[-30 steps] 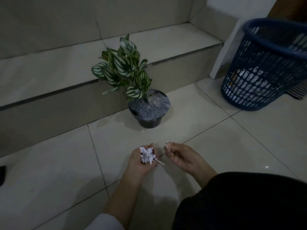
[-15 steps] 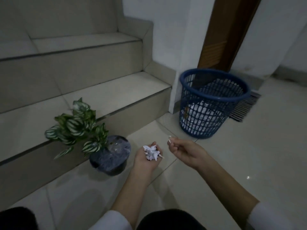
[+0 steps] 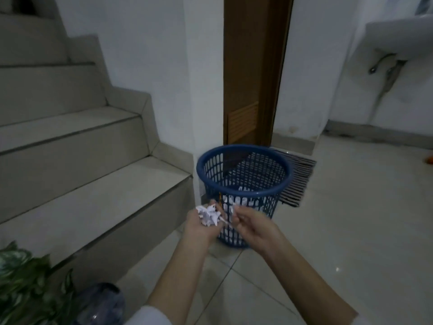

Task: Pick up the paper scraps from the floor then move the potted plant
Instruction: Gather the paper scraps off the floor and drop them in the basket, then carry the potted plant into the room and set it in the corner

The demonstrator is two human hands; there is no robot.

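Tiled floor (image 3: 339, 231) at the foot of a staircase (image 3: 82, 184), dim light, blue mesh basket (image 3: 243, 184) against the wall corner. Left hand (image 3: 199, 225) cupped palm-up, fingers (image 3: 212, 204) curled loosely around a wad of paper scraps (image 3: 209, 216), held just short of the basket rim and below it. Right hand (image 3: 254, 222) beside it, thumb and forefinger pinched on what looks like one small scrap; blurry, can't confirm. Scraps: near weightless, soft, loose, so likely to spill or drift; keep the palm cupped until it's over the opening. Potted plant (image 3: 35, 289) sits on the floor bottom-left, well apart from both hands, not yet moved. Pot (image 3: 100, 306) probably light-to-moderate, foliage floppy; I'd grip the pot wall, not the stems.
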